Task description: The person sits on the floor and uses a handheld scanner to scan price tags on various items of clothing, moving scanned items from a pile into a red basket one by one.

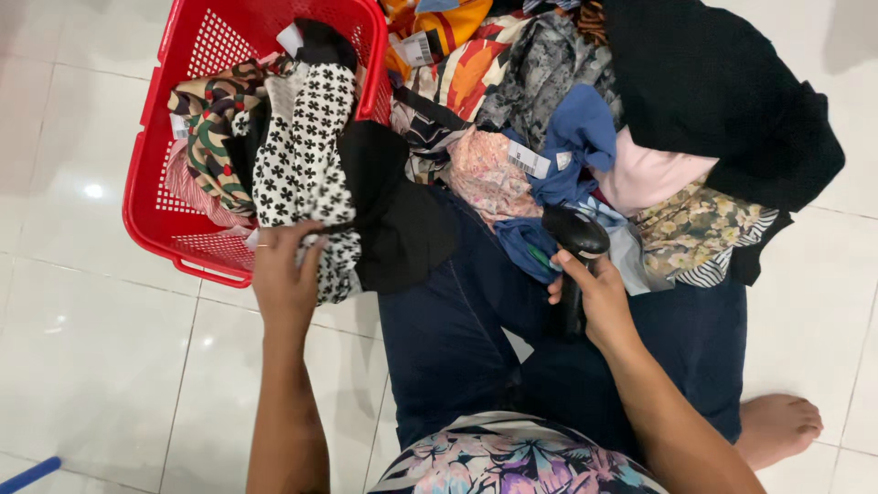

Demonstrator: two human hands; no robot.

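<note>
Three small white paper tags show among the clothes. One rectangular tag [529, 159] lies at centre frame on pink floral fabric. Another tag [418, 48] sits at upper centre on orange cloth. A third tag [290, 38] pokes up inside the red basket [151, 165], upper left.

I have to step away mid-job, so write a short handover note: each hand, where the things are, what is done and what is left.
Left hand: gripping the black-and-white patterned garment, which drapes over the rim of the red basket.
Right hand: holding the black handheld scanner over the lap, head toward the clothes pile.
Things: the basket sits on the floor to the person's left with several garments in it; the pile of mixed clothes, some with paper tags, lies ahead on the legs and floor.
Done: some garments are in the basket.
Left: the held garment is only partly in; the large pile remains outside.
</note>
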